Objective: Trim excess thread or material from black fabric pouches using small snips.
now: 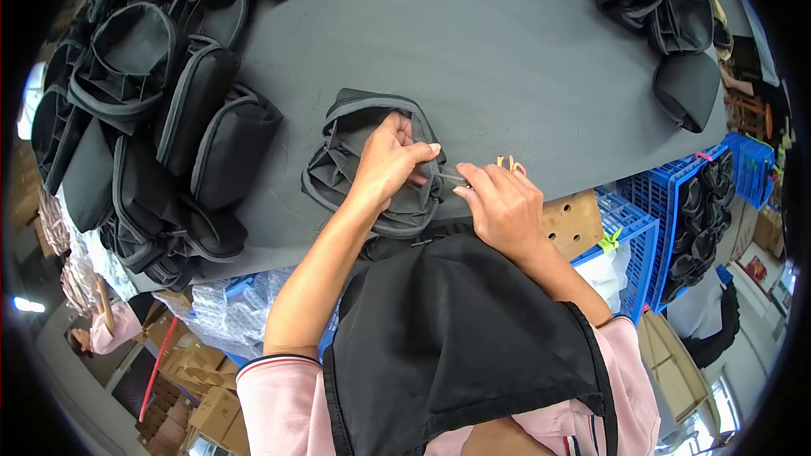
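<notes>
Head view: a black fabric pouch with grey piped edging [372,160] lies on the grey felt-covered table [507,59], near its front edge and right in front of the person. The left hand [390,160] rests on top of the pouch, its fingers [418,154] curled and pinching a fold of the fabric at the pouch's right side. The right hand [503,203] sits just beside it, fingers closed around a small pair of thread snips with orange handles [509,165]; the metal tips point left and meet the fabric close to the left thumb.

To the left a stack of similar black pouches [160,118] leans in rows on the table, and a smaller heap of black pouches [667,17] lies at the far right corner. A black apron [456,338] covers the person's front, over pink sleeves. Below the table edge stand blue plastic crates [659,203] holding more dark pieces, with a brown cardboard box [570,224] beside them.

As a judgement, trimming goes best with the left fingers keeping the seam taut and lifted clear of the body cloth, so that the snip tips close only on loose thread, flush with the stitching and away from the piping and the thumb.
</notes>
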The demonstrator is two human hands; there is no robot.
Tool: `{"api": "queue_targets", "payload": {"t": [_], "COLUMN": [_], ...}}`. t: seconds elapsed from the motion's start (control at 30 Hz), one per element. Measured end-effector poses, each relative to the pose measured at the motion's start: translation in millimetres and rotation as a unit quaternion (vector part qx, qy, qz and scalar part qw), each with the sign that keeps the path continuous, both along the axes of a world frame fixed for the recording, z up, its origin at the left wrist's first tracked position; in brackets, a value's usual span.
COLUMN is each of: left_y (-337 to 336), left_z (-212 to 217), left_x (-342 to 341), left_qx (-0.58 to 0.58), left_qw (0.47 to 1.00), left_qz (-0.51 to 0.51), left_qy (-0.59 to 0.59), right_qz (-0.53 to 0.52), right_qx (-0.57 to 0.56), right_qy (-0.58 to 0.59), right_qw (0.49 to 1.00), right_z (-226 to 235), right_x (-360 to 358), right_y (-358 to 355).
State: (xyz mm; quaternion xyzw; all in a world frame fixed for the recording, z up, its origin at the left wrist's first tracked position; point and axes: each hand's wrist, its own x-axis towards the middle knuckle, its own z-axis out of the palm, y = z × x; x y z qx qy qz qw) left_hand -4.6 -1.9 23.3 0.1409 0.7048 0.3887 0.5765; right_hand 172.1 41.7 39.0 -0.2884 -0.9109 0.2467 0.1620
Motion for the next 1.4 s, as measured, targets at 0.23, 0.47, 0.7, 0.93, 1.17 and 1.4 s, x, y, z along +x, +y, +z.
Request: {"api": "queue_targets", "payload": {"t": [0.23, 0.47, 0.7, 0.93, 1.17, 1.4], "left_y": [-1.6, -0.6, 0.0, -0.2, 0.3, 1.5], "left_z": [-3.0, -5.2, -4.2, -5.9, -9.3, -8.0], "left_x": [-0.3, -0.4, -0.7, -2.5, -2.9, -3.4], "left_qx": [0.003, 0.007, 0.002, -0.003, -0.008, -0.004], "left_qw": [1.0, 1.0, 1.0, 1.0, 0.999, 0.999], "left_qz": [-0.001, 0.004, 0.004, 0.001, 0.002, 0.004], "left_qy": [-0.009, -0.022, -0.022, -0.022, -0.035, -0.032], "right_qz": [-0.023, -0.129, -0.114, -0.096, -0.017, -0.009], "right_qx": [-0.006, -0.465, -0.29, -0.245, -0.131, -0.042], "right_qy": [0.01, 0.163, 0.144, 0.1, 0.092, 0.091], "right_qw": [1.0, 0.861, 0.939, 0.96, 0.987, 0.995], "right_z": [-10.2, -40.4, -32.4, -18.2, -19.6, -25.9], "right_x": [-0.3, 0.5, 4.2, 10.1, -0.2, 6.8], "right_y": [-7.6, -15.0, -14.6, -7.0, 1.3, 0.7]}}
